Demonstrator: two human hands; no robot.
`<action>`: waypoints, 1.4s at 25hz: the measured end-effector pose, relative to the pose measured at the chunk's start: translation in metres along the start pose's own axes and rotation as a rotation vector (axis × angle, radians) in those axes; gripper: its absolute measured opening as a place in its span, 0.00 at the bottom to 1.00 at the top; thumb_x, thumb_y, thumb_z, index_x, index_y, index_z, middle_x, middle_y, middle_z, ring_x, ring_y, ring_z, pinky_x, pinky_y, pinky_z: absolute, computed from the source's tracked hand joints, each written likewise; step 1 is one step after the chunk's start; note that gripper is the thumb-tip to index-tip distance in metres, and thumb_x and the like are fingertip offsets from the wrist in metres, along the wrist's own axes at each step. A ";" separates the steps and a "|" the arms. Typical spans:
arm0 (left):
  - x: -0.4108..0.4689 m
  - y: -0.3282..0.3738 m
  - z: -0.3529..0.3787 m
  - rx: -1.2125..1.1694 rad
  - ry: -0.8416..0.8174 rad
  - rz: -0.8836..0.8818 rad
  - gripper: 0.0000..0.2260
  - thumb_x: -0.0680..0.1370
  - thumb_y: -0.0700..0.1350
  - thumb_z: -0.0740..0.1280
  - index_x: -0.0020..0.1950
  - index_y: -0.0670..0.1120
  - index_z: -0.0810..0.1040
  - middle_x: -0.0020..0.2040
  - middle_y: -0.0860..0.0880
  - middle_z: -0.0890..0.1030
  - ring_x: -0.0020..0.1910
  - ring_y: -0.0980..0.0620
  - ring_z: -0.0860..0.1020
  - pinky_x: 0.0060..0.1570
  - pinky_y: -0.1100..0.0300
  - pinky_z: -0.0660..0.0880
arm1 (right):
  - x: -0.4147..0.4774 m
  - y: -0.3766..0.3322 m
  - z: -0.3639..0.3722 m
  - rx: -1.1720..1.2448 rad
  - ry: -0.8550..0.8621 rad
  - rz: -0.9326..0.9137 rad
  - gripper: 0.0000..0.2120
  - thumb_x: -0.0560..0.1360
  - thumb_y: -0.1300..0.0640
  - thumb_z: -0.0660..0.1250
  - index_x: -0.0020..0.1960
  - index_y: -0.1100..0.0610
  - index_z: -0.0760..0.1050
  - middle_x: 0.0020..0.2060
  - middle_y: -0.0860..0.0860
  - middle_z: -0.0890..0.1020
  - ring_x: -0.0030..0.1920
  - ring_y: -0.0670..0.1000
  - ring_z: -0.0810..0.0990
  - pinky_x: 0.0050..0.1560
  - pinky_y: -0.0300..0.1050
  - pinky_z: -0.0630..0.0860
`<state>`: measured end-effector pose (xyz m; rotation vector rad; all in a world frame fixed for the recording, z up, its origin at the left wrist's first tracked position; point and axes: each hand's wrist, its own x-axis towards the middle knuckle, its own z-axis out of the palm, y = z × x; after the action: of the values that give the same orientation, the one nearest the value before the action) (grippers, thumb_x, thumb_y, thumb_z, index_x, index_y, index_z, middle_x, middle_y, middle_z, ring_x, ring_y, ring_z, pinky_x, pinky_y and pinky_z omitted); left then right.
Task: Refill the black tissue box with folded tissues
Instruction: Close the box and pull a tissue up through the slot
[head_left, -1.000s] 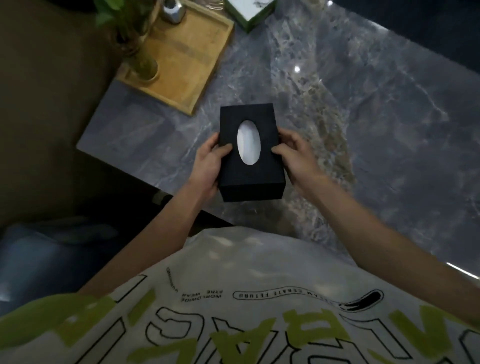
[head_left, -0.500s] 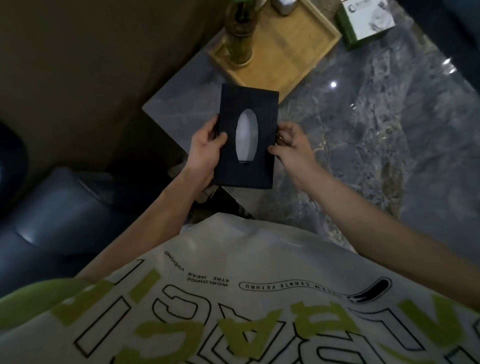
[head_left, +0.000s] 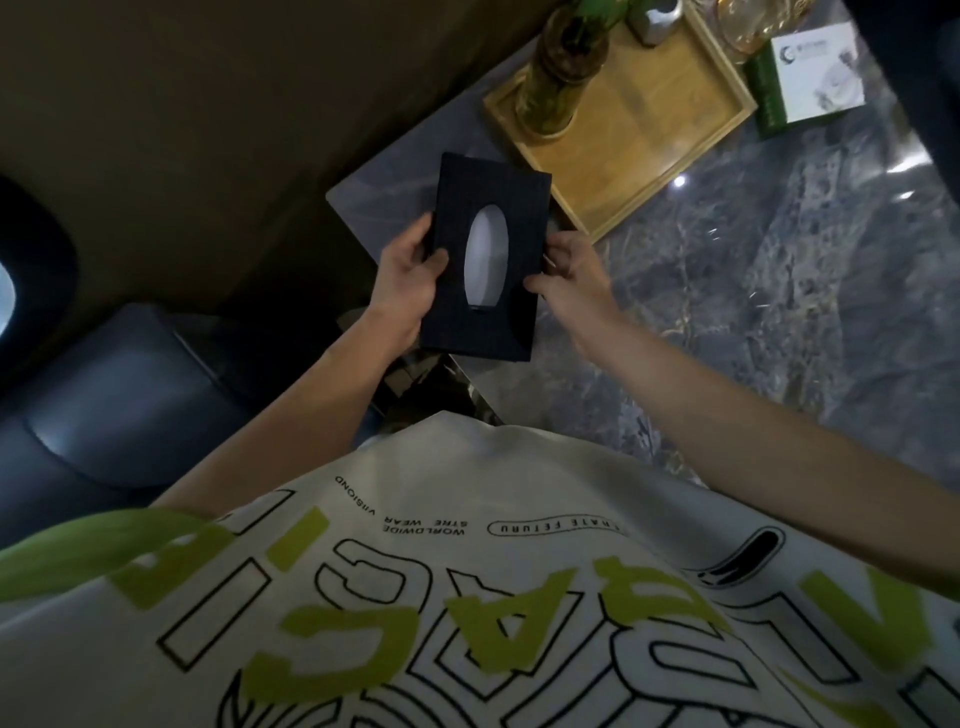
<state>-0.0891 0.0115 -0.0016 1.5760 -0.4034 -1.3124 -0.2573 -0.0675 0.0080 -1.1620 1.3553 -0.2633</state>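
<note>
The box (head_left: 488, 332) sits mid-frame, apparently lifted clear of the table (head_left: 779, 312) over its near-left corner. Its slot face is turned up to the camera, probably for checking or opening before the refill. The left hand (head_left: 402, 291) grips the left long edge, thumb on top and fingers curled round the side; the right hand (head_left: 574, 283) pinches the right edge likewise. A pale surface shows in the slot (head_left: 487, 265); tissue or lining, cannot tell.

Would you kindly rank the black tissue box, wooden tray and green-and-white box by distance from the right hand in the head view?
1. black tissue box: held by the right hand, on its left.
2. wooden tray: ahead on the table.
3. green-and-white box: farthest, beyond the tray.
</note>
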 end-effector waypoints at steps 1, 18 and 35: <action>0.001 -0.004 -0.001 0.002 0.012 -0.008 0.20 0.81 0.31 0.57 0.73 0.40 0.68 0.68 0.43 0.75 0.67 0.49 0.74 0.69 0.48 0.70 | 0.000 0.002 0.001 -0.024 0.006 0.001 0.21 0.73 0.69 0.66 0.63 0.56 0.66 0.54 0.45 0.78 0.55 0.39 0.76 0.50 0.33 0.75; 0.000 -0.020 -0.005 0.102 0.010 0.067 0.22 0.81 0.36 0.58 0.76 0.41 0.63 0.72 0.44 0.71 0.72 0.50 0.69 0.73 0.48 0.65 | 0.024 -0.002 0.064 -1.149 0.298 -0.169 0.23 0.81 0.54 0.60 0.75 0.46 0.62 0.78 0.66 0.47 0.77 0.64 0.54 0.73 0.56 0.58; 0.005 -0.021 -0.009 0.155 -0.001 0.045 0.23 0.82 0.39 0.60 0.77 0.43 0.61 0.73 0.45 0.69 0.73 0.50 0.67 0.73 0.48 0.65 | 0.027 -0.011 0.073 -0.543 0.446 -0.010 0.30 0.79 0.49 0.58 0.78 0.56 0.56 0.76 0.54 0.63 0.70 0.56 0.68 0.70 0.51 0.62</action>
<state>-0.0867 0.0214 -0.0224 1.6847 -0.5492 -1.2721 -0.1825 -0.0567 -0.0155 -1.6235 1.8857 -0.1695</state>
